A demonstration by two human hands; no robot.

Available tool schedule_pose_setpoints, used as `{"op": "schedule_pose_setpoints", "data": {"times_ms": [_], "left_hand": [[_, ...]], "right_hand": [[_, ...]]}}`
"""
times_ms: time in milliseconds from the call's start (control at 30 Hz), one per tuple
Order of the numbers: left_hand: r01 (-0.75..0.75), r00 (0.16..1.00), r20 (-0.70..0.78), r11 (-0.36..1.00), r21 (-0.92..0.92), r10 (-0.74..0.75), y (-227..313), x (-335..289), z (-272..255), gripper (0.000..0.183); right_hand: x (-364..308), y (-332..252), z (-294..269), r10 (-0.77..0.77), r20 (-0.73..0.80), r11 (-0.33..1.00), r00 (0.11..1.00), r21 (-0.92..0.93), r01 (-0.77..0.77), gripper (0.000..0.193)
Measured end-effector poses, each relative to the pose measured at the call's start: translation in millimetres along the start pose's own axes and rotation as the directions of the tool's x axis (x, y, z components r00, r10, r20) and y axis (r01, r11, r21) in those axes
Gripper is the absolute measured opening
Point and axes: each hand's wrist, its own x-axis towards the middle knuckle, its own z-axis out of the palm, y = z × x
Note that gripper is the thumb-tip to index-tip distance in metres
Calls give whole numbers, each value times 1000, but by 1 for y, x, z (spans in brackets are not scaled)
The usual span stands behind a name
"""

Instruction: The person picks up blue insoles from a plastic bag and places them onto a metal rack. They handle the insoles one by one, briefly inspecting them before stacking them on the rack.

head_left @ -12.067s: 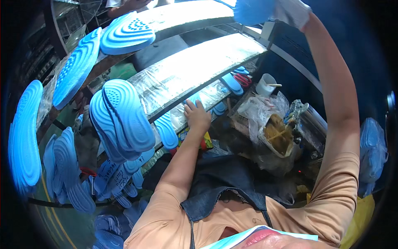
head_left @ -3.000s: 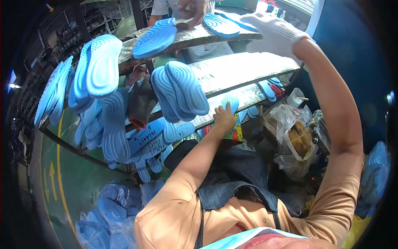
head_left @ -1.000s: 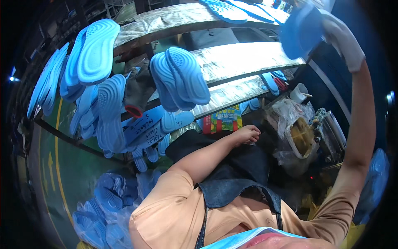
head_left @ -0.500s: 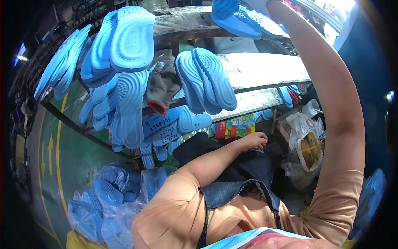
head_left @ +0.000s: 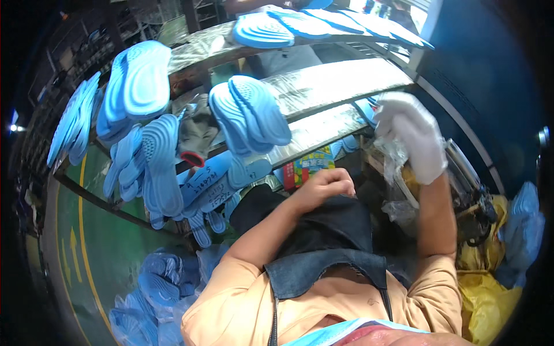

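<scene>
My left hand is bare and loosely curled into a fist over the dark apron at my lap; nothing shows in its fingers. A white glove covers my right hand, raised at the right end of the shelves in front of a clear plastic bag. Its fingers are bent but apart, slightly blurred, and I see nothing held. Above it, a row of blue insoles lies along the top shelf. More blue insoles lean in a stack on the middle shelf, left of that hand.
Further insole stacks fill the rack's left end, beside a grey glove with a red cuff. Bagged insoles stand on the green floor at left. Yellow sacks and a blue wall are at right.
My right hand has come down from the insoles on the top shelf to beside the rack's right end. My left hand has shifted slightly left. The view has moved.
</scene>
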Motion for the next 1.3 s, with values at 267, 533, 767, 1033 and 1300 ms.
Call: {"op": "schedule_pose_setpoints", "data": {"times_ms": [267, 533, 767, 1033, 1300], "left_hand": [[-952, 243, 114, 260, -162, 963, 185, -43, 112, 20], [-886, -375, 390, -448, 115, 841, 235, -53, 169, 20], [-899, -395, 177, -419, 125, 901, 201, -55, 199, 17], [-820, -448, 269, -511, 256, 853, 217, -64, 206, 18], [-599, 739, 195, 497, 628, 645, 165, -181, 128, 24]], "right_hand": [[-60, 245, 27, 337, 160, 205, 928, 949, -238, 34], [-95, 326, 73, 593, 229, -36, 772, 965, -259, 32], [-108, 327, 72, 431, 298, -3, 852, 944, -329, 39], [-96, 296, 71, 127, 305, -148, 944, 947, -286, 42], [-92, 284, 69, -161, 363, -76, 918, 922, -378, 43]]}}
